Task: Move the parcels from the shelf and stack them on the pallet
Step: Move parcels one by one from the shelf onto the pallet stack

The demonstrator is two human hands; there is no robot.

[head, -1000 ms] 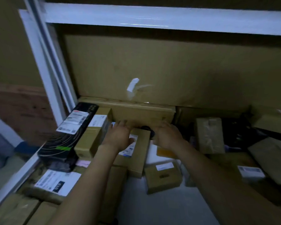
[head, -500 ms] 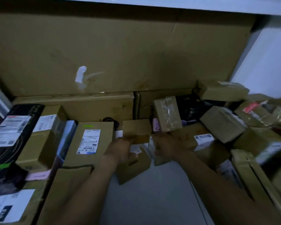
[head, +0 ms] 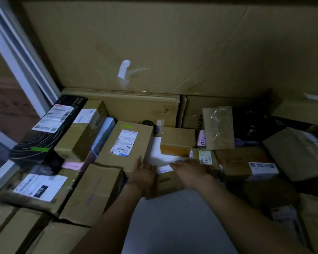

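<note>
A small cardboard parcel (head: 168, 184) is kept between both hands at the front edge of the heap of parcels, which is lying on the white shelf board (head: 173, 226). A white label (head: 164, 169) is seen on its top. Whether the parcel is lifted or resting on the board cannot be told.

The left hand (head: 144, 174) is laid against the left side of this parcel. One finger is stretched forward along the labelled carton (head: 126, 142) just beside it. Whether the other fingers are curled over the parcel cannot be told. The right hand (head: 190, 170) is placed flat on the top right part of the parcel, with its fingers stretched toward the left and not clenched.

Behind the parcel a small box with an orange side (head: 176, 143) is seen. To the right of it, a taped parcel (head: 218, 127) is leaned in a tilted way over other parcels. At the far left a long black box (head: 50, 129) is lying near the white shelf post (head: 22, 61). The back of the shelf is covered by a large cardboard sheet (head: 173, 52).
</note>
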